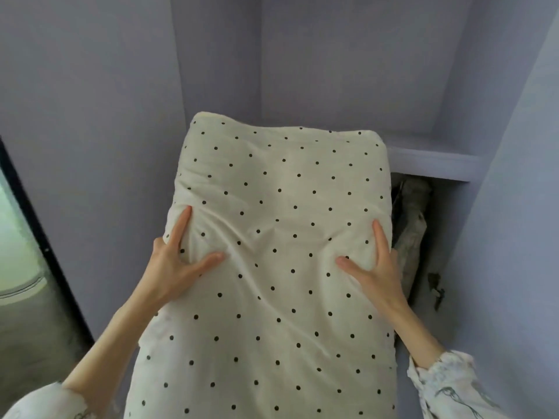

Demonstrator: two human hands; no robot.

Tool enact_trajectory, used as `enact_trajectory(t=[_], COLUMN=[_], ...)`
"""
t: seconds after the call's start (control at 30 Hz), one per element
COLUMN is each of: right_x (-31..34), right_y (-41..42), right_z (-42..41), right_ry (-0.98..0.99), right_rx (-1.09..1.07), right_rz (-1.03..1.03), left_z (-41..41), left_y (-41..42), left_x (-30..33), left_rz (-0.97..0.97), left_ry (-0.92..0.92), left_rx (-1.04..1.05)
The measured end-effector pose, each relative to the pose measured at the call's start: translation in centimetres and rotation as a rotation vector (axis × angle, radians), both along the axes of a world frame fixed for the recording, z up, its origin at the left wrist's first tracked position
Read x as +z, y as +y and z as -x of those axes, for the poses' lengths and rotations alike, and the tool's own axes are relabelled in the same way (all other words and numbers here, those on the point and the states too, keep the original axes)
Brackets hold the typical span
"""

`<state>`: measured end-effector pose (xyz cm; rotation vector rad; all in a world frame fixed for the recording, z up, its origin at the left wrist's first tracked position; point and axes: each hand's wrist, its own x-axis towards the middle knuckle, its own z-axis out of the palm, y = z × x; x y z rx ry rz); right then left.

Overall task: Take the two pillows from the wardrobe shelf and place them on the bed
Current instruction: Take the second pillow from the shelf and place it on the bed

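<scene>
While pillow [272,252] sits between them | left hand [175,264], right hand [375,267] grip its sides

Pale lilac-grey panels fill most of the frame: a broad wardrobe wall [90,116] across the upper left, a recessed back panel [348,62] at top centre, and another side panel [520,207] running down the right edge. A painted shelf [435,164] of the same colour juts out at centre right, its front edge catching soft light. In the dark gap beneath the shelf sits a bundle of grey, mottled fabric [411,231], too dim to make out further. Along the left edge a black-framed mirror or glass panel [21,252] leans diagonally, showing a bright greenish glow. Light is soft, even daylight.
</scene>
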<state>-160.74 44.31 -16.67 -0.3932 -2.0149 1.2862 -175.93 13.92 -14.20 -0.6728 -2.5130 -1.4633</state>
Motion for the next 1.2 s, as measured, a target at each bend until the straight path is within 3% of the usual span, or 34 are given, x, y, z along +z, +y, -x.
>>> enact_trajectory(t=[0.33, 0.7, 1.2], right_x=[-4.5, -6.6, -6.2], right_y=[-11.0, -30.2, -55.7], right_z=[-3.5, -2.4, 8.2], right_ry=[-0.123, -0.095, 0.009], right_rx=[0.171, 0.490, 1.002], right_rz=[-0.008, -0.018, -0.092], left_z=[-10.0, -19.5, -26.1], left_y=[-13.1, -32.8, -52.1], left_x=[-5.3, -8.3, -8.1], left_rz=[0.006, -0.059, -0.141], left_ry=[-0.076, -0.079, -0.031], left_rx=[0.202, 0.561, 1.096])
